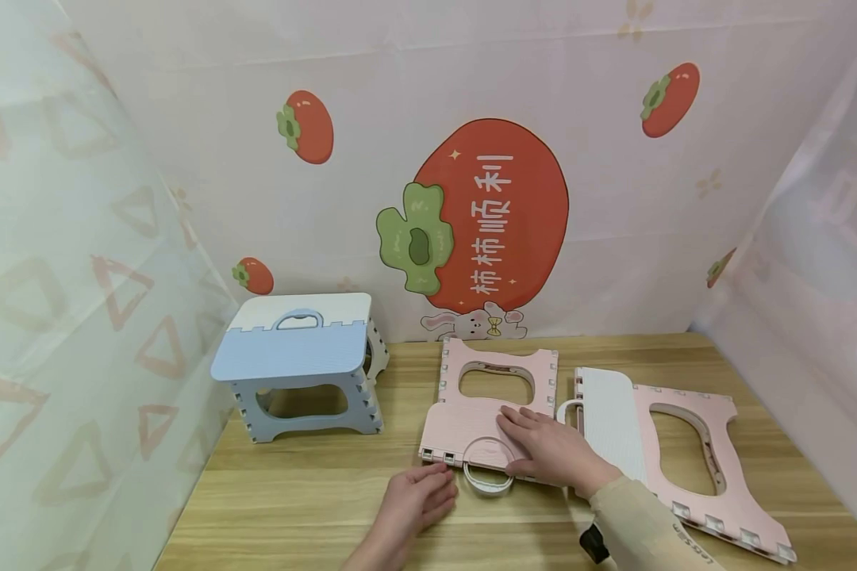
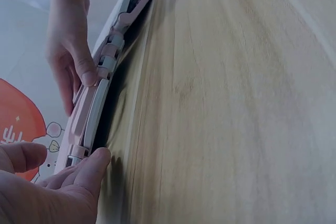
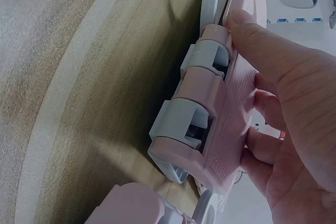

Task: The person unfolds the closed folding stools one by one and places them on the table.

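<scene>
Hands both low in the frame, at the pink stool. Left hand, bottom center: holding nothing, fingers loosely bent, tips at the end of the stool's near hinged edge; the left wrist view shows its thumb apart. Right hand, lower right of center: fingers extended and resting on the pink seat half, thumb at the near edge, no grip round the stool. Pale sleeve with lettering at that wrist, dark object beside it.

Stool lies folded out low on the desk, just below and right of center; looped handle projects from its near edge, between the hands. Its leg panel, with a large opening, points away from the person.

Lower right: second stool, also laid out low, white seat half next to a pink leg panel.

Left of center, farther back: blue-and-white stool, standing upright.

Behind: pale backdrop, large red persimmon print at center, rabbit print beneath.
</scene>
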### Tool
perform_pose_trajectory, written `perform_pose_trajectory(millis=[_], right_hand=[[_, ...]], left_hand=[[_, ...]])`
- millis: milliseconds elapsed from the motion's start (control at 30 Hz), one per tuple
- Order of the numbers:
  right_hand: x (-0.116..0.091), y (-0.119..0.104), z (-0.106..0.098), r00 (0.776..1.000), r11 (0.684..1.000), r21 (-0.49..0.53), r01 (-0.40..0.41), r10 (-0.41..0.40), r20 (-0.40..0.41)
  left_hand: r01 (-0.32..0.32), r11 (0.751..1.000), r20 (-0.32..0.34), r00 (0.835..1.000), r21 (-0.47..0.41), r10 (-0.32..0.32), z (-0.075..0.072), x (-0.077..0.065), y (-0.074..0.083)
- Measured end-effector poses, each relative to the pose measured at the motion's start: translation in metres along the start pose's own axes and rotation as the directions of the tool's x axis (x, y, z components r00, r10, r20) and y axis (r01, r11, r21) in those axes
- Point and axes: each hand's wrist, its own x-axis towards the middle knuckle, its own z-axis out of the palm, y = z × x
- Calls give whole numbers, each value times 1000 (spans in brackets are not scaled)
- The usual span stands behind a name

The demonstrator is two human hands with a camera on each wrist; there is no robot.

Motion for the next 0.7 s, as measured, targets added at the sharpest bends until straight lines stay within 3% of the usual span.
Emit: perform_pose_trajectory(millis=[267,700], right_hand=[[0,-2,0,1000,1000,16,-11,11,-1],[-1,-6,3,1000,1000,-8,-20,20,-24]], left_hand=[[48,995,43,998,-92,-45,3,3,-10],[44,984,116,993,-172,-24,19,9,-22]])
